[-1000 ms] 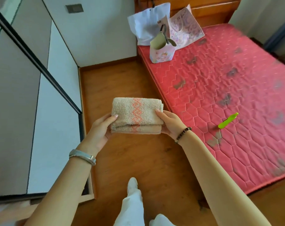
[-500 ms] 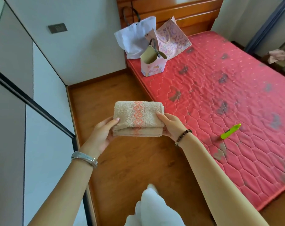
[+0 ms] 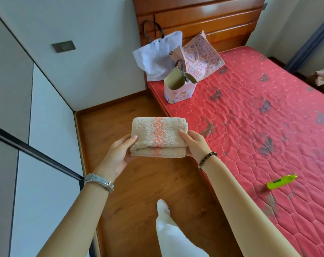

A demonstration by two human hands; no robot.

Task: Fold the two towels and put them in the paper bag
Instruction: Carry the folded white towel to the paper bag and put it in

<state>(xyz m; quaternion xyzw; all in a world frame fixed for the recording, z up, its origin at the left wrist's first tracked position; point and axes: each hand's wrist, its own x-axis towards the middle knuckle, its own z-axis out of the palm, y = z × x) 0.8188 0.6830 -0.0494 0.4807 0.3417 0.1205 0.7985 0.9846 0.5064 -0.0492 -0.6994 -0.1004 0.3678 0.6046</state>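
Note:
A folded stack of beige towels with an orange diamond band is held over the wooden floor beside the bed. My left hand grips its left end, thumb on top. My right hand grips the right end the same way. Two layers show at the near edge. A small pink paper bag with an open top and dark handle stands upright on the bed's near corner, beyond the towels.
A red quilted mattress fills the right side, with a green object lying on it. A white bag and a patterned pink bag lean against the wooden headboard. White wardrobe panels stand on the left. My leg and shoe show below.
I have stepped along the floor toward the head of the bed; the bags look larger and closer. Both hands keep the same hold on the folded towels.

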